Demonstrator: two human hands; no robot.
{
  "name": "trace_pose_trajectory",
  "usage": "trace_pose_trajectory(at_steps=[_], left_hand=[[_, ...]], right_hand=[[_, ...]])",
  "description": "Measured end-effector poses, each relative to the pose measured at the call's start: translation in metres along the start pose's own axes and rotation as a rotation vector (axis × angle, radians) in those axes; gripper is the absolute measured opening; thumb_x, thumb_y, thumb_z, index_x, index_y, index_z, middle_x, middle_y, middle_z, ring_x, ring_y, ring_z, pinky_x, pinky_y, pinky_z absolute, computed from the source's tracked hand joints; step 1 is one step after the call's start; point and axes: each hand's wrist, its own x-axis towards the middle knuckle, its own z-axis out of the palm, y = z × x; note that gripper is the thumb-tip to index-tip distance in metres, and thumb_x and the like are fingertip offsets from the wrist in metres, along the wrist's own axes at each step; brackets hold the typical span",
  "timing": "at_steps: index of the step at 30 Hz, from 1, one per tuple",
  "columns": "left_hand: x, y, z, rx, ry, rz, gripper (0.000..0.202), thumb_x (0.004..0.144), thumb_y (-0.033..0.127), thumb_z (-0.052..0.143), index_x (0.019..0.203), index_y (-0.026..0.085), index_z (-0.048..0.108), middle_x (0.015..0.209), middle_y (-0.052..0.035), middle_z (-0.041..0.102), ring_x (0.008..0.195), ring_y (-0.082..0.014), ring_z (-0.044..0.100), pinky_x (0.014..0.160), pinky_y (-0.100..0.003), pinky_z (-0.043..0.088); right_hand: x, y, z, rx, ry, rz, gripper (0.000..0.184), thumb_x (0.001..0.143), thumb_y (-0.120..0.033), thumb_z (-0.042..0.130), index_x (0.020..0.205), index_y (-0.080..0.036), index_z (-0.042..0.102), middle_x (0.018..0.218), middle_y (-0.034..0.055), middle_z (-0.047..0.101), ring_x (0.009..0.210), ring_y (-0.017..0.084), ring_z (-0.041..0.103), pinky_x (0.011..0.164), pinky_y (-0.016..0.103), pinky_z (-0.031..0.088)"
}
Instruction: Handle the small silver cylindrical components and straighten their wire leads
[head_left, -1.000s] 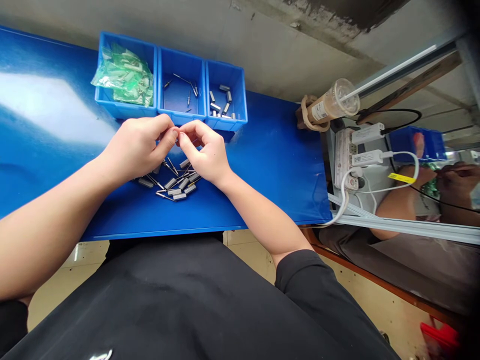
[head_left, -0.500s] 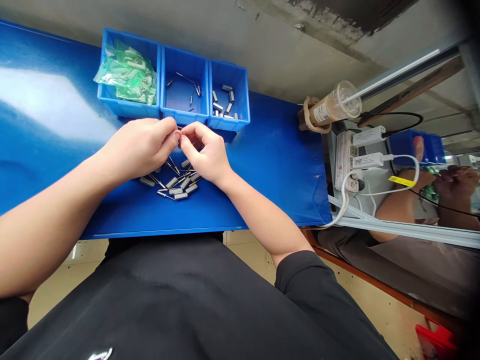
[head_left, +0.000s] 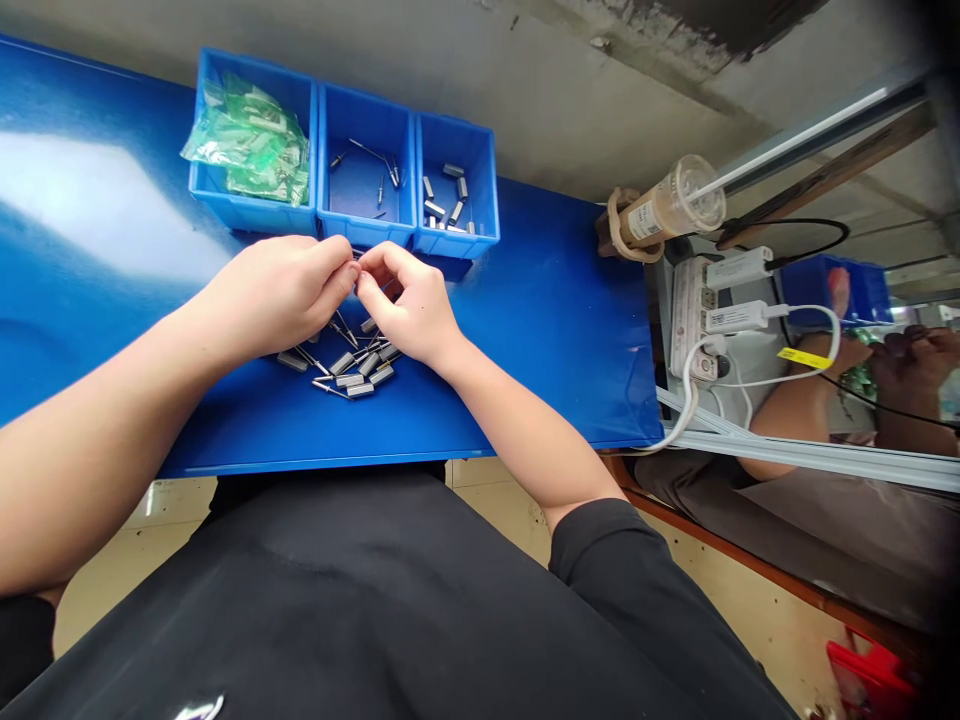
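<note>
My left hand (head_left: 289,292) and my right hand (head_left: 412,308) meet fingertip to fingertip above the blue table, just in front of the bins. Both are closed in a pinch. Whatever lies between the fingers is small and mostly hidden by them. Below the hands is a loose pile of grey hexagonal metal spacers (head_left: 360,390) and thin pop rivets (head_left: 330,388), partly covered by my hands. More rivets (head_left: 381,188) lie in the middle blue bin (head_left: 367,228), and several more spacers (head_left: 455,212) are in the right blue bin (head_left: 459,245).
The left blue bin (head_left: 255,212) holds green-tinted plastic packets (head_left: 251,140). At the blue table's (head_left: 555,330) right end, a drink cup (head_left: 667,210) sits in a holder. Beside it are a power strip (head_left: 688,320) with plugs and cables, and a reflective panel in a metal frame.
The view has shifted very slightly. Both hands stay pinched together at almost the same place, and the pile and bins look unchanged.
</note>
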Motion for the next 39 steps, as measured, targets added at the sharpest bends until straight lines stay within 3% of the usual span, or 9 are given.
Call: trace_pose_trajectory(at_steps=[15, 31, 39], left_hand=[[0.0, -0.002, 0.002, -0.005, 0.01, 0.032, 0.041, 0.111, 0.041, 0.028, 0.097, 0.018, 0.059, 0.083, -0.0073, 0.06, 0.074, -0.0212, 0.051, 0.068, -0.033, 0.032], [0.001, 0.006, -0.007, 0.01, -0.099, -0.043, 0.044, 0.111, 0.04, 0.027, 0.107, 0.015, 0.063, 0.095, -0.0149, 0.067, 0.086, -0.0276, 0.061, 0.075, -0.038, 0.041], [0.0, 0.005, -0.006, -0.012, -0.086, -0.038, 0.04, 0.111, 0.039, 0.031, 0.104, 0.016, 0.062, 0.093, -0.0137, 0.066, 0.083, -0.0257, 0.057, 0.073, -0.036, 0.038]], right_hand=[[0.0, 0.0, 0.0, -0.018, -0.02, 0.01, 0.019, 0.105, -0.037, 0.05, 0.098, -0.02, 0.056, 0.094, 0.0019, 0.069, 0.084, 0.013, 0.062, 0.083, 0.031, 0.058], [0.0, 0.0, 0.0, -0.011, -0.009, 0.019, 0.021, 0.105, -0.039, 0.052, 0.096, -0.02, 0.056, 0.092, 0.0017, 0.07, 0.081, 0.013, 0.061, 0.083, 0.031, 0.059], [0.0, 0.0, 0.0, -0.027, -0.018, 0.031, 0.02, 0.105, -0.038, 0.051, 0.096, -0.021, 0.056, 0.093, 0.0017, 0.07, 0.082, 0.013, 0.062, 0.084, 0.031, 0.059]])
